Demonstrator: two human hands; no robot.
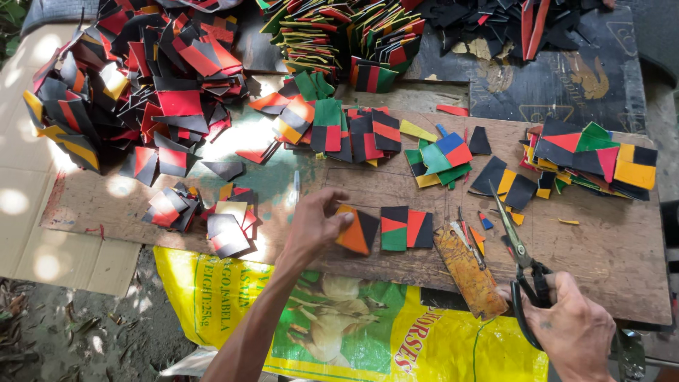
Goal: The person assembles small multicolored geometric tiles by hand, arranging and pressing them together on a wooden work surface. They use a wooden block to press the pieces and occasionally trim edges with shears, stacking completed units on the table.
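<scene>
A person's left hand [315, 225] pinched an orange-and-black square rubber piece [356, 231] between thumb and fingers [338, 218] near the front edge of a weathered wooden board table [608, 247]. The right hand [573, 329], fingers clenched through the handles, gripped a pair of black-handled scissors [522, 265] whose blades pointed up over the board. Just beside the held piece lay a green, orange and black square [394, 228] and a red-and-black square [419, 228], with a rusted flat metal strip [469, 271] between them and the scissors. No bin or box held the pieces: loose heaps of red, black and yellow squares [134, 92] spread across the left, stacked pieces [339, 32] stood at the back, and a mixed pile [590, 161] sat at the right. A yellow woven plastic sack [339, 332], printed with a green panel showing pale horses and lettering along its edges, hung below the table's front. Flattened tan cardboard [35, 240] lay beneath the board at left.
</scene>
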